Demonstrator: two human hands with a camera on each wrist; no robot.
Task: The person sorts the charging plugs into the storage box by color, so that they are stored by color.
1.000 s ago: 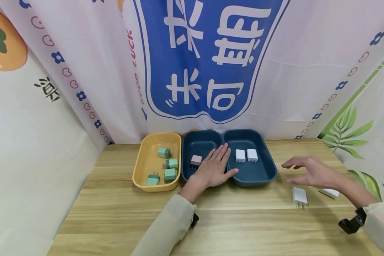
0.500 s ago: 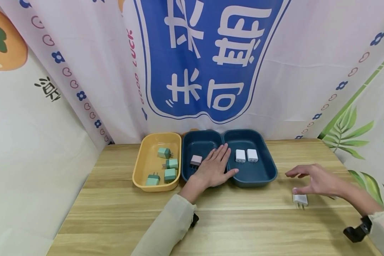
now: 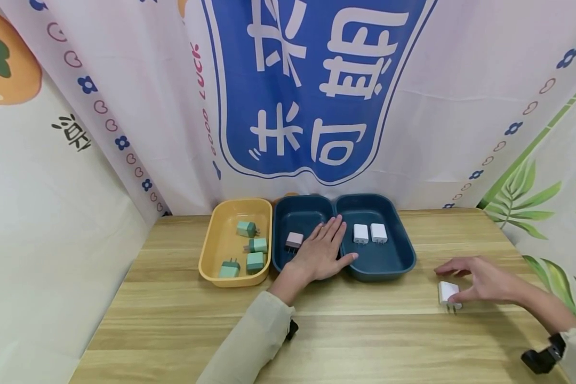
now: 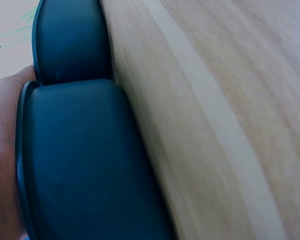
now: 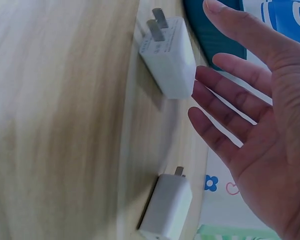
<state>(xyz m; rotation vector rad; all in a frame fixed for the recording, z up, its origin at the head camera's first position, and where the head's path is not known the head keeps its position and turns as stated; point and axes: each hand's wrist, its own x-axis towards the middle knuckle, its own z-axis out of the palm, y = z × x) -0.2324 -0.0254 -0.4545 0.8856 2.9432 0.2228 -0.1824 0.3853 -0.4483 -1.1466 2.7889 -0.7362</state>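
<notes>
My left hand (image 3: 319, 255) lies flat across the adjoining rims of two dark blue trays, its fingers spread. In the left wrist view its edge shows beside the left blue tray (image 4: 80, 160). At the right of the table, my right hand (image 3: 487, 281) hovers around a white plug charger (image 3: 447, 292), thumb in front of it and fingers behind. The right wrist view has the fingers relaxed and apart, with that white charger (image 5: 172, 62), prongs showing, in front of them. A second white charger (image 5: 168, 207) lies nearby on the table, hidden behind the hand in the head view.
The right blue tray (image 3: 381, 266) contains two white chargers (image 3: 369, 233). A pinkish charger (image 3: 295, 240) sits in the left blue one. Several green chargers (image 3: 255, 261) lie in a yellow tray (image 3: 211, 234). A printed curtain (image 3: 422, 133) hangs behind the wooden table (image 3: 365, 341).
My right hand has moved toward the front edge and slightly right, coming down around the nearer white charger. The left hand has stayed in place on the blue trays.
</notes>
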